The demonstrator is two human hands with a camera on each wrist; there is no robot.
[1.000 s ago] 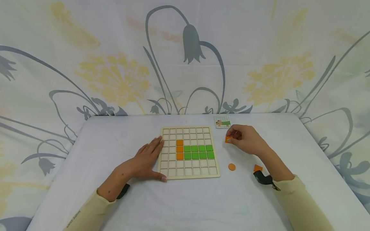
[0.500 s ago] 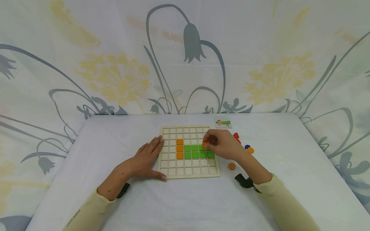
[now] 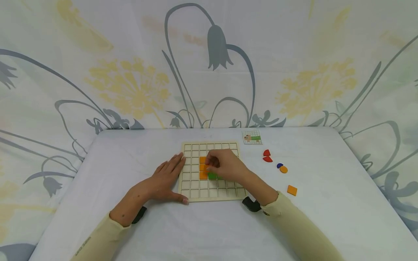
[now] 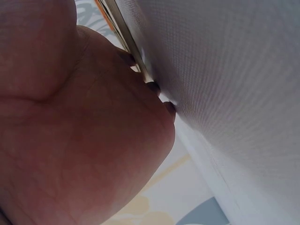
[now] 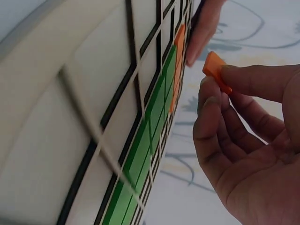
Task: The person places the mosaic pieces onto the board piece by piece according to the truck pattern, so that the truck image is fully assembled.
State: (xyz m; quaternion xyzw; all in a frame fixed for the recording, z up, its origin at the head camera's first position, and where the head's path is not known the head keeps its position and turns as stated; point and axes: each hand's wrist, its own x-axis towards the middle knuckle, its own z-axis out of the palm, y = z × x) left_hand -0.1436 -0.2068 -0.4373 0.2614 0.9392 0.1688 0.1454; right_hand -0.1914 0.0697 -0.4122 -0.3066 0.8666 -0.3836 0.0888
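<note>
My right hand (image 3: 228, 166) pinches an orange square tile (image 5: 217, 71) between thumb and fingers, held just above the wooden grid board (image 3: 209, 195). Beneath and left of the fingertips, a column of orange square tiles (image 3: 203, 175) sits in the board's cells. To the right of that column lie green tiles (image 5: 157, 105), mostly hidden by the right hand in the head view. My left hand (image 3: 164, 180) rests along the board's left edge, its fingers extended and the thumb near the front left corner. In the left wrist view, the fingertips touch the board's edge (image 4: 123, 33).
A small picture card (image 3: 252, 137) lies beyond the board's back right corner. To the right are red wedge pieces (image 3: 267, 158), a blue piece (image 3: 279, 165), an orange disc (image 3: 283, 169) and a loose orange square tile (image 3: 292, 190).
My right hand has carried the orange tile leftward from beside the board to over the orange column. Its forearm now covers the nearer orange disc. The left hand has stayed put.
</note>
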